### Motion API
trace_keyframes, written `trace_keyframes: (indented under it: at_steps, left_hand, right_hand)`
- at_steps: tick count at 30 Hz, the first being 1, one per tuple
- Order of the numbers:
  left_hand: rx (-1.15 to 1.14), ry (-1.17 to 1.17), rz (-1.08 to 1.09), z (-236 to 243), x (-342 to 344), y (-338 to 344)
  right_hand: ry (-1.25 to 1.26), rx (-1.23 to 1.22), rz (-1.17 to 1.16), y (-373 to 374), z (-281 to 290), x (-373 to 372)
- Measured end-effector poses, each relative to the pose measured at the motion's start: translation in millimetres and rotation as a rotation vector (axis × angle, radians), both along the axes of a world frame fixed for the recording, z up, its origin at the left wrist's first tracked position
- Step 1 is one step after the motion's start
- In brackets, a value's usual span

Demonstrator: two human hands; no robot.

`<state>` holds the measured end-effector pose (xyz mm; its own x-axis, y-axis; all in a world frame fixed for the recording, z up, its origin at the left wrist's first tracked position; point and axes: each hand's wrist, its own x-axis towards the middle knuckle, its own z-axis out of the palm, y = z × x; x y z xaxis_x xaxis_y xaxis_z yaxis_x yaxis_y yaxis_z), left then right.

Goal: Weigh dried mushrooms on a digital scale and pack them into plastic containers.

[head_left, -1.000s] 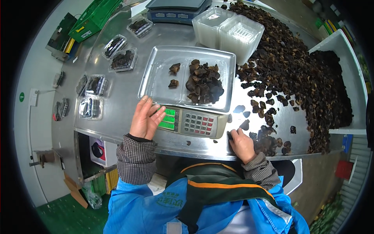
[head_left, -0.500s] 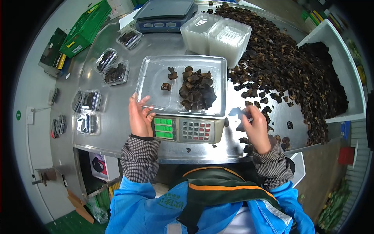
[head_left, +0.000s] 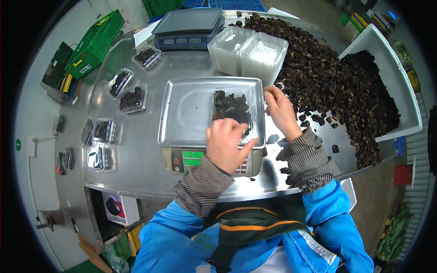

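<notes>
On the metal pan (head_left: 184, 109) of a weighing scale sits a clear plastic clamshell box (head_left: 251, 98) with dark wood ear mushrooms (head_left: 230, 108) inside. My left hand (head_left: 226, 143) lies across the near part of the box, slightly blurred. Its thumb is spread apart from its bent fingers, and it hides part of the keypad and display. Beside the pan's right edge is my right hand (head_left: 280, 111), its fingers curled with the tips close to the box's side. Whether they pinch anything is hidden.
Stacked clear boxes (head_left: 261, 57) and a second scale (head_left: 187, 29) stand behind. A large heap of wood ear mushrooms (head_left: 314, 68) spreads right, toward a white bin (head_left: 380, 38). Several filled boxes (head_left: 133, 99) lie left. A green crate (head_left: 93, 45) sits far left.
My left hand has moved right, from the pan's left edge onto the box. My right hand has risen from the loose mushrooms to the pan's side. The lid no longer lies spread over the pan's left half.
</notes>
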<state>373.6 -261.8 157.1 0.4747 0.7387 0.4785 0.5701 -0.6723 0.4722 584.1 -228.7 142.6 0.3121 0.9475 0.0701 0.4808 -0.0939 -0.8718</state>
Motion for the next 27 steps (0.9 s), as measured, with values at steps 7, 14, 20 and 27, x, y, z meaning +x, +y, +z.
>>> trace_keyframes:
  at_steps: [7,14,20,27]
  left_hand:
    - [0.076,0.064,0.122,-14,5,-11]
    - [-0.178,-0.055,0.421,-29,-48,-6]
    - [-0.994,-0.792,0.401,-43,-72,26]
    - [-1.268,-1.389,0.207,-28,-98,23]
  right_hand:
    - [-0.027,-0.139,0.061,60,-33,-12]
    - [0.614,-0.389,0.03,39,-21,-14]
    - [0.757,-0.251,0.049,41,-22,-32]
    - [0.744,-0.159,0.235,60,24,-51]
